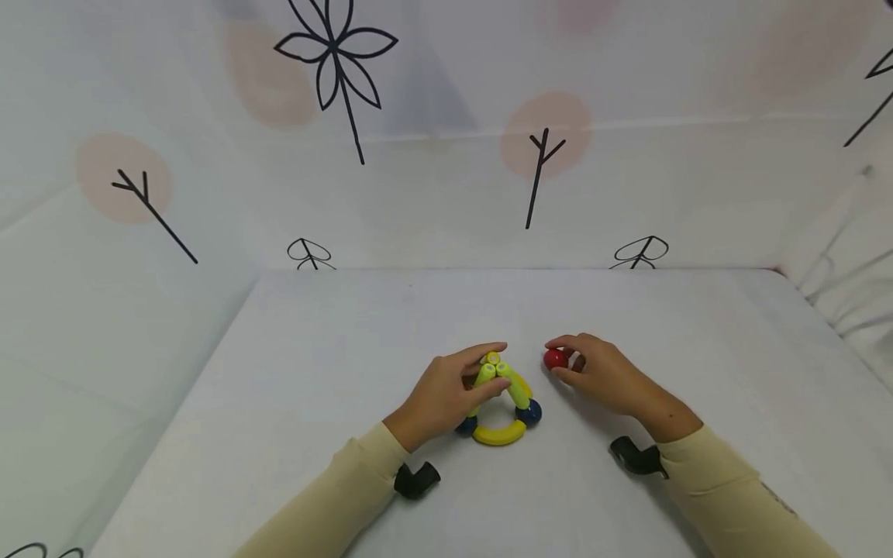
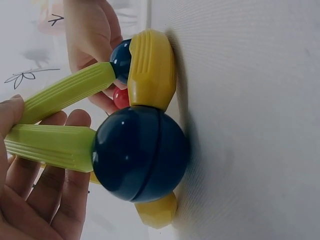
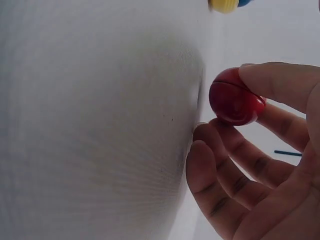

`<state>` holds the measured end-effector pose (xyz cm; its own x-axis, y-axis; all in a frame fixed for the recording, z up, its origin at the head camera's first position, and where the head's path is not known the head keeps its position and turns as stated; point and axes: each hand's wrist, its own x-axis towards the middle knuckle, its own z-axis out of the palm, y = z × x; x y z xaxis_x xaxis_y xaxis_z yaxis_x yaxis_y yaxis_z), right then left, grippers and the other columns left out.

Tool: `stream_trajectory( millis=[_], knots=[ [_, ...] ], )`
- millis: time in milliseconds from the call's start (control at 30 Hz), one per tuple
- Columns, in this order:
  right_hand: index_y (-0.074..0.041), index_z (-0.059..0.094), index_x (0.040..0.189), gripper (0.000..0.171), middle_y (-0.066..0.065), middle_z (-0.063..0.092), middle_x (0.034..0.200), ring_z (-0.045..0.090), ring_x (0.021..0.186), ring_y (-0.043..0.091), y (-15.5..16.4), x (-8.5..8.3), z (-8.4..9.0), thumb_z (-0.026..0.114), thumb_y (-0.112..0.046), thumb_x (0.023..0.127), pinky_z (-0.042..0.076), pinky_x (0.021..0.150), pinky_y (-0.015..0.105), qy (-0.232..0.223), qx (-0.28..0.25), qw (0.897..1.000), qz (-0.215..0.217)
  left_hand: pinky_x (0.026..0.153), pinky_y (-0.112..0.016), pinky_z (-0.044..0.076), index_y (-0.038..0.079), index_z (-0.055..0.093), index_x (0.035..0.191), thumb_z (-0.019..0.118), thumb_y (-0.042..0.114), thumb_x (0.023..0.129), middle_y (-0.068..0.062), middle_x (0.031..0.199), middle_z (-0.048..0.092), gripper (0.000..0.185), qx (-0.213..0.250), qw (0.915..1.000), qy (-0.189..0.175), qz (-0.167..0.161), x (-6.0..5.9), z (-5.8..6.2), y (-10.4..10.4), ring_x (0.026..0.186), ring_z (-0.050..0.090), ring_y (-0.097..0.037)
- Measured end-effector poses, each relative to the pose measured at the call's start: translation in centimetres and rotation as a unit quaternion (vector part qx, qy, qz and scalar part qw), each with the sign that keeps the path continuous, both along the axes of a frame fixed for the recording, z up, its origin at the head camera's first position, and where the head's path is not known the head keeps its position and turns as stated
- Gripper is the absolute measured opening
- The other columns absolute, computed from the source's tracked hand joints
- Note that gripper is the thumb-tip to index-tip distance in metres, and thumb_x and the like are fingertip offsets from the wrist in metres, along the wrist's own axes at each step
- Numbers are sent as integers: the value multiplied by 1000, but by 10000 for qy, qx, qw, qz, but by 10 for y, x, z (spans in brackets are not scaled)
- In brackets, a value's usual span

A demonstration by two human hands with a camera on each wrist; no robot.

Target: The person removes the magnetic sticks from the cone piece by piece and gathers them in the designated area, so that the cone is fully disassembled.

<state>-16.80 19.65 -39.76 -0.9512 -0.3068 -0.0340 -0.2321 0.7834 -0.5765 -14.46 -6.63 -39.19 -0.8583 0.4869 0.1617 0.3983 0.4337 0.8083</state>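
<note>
A small toy structure [image 1: 500, 403] stands near the table's front middle: a curved yellow piece [image 1: 498, 435] on the surface, two dark blue balls [image 2: 140, 152] at its ends, and yellow-green rods [image 2: 55, 145] leaning together at the top. My left hand [image 1: 453, 387] grips the rods near their upper ends. My right hand [image 1: 593, 368], just right of the structure, pinches a red ball [image 1: 555, 358] between thumb and fingers, close above the table; the right wrist view shows the red ball [image 3: 234, 97] at the fingertips.
The white table [image 1: 349, 372] is walled by white cloth printed with black plant shapes and pink spots. Its right edge [image 1: 823, 325] drops off near more folded cloth. Black wrist camera mounts [image 1: 416, 479] sit under both sleeves.
</note>
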Motion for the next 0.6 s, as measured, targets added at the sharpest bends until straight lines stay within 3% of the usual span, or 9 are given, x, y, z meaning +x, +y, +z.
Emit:
stream_trajectory(
  millis=[600],
  knots=[
    [-4,59,134,45,11,64,103,56,86,18,0,1,0,72,-10,91,50,71,29,-25,3,9999,117,82,-16,54,23,52,145,70,33,94,1,108,77,55,212,9994,-235,-104,0,0,1,92,71,3]
  ],
)
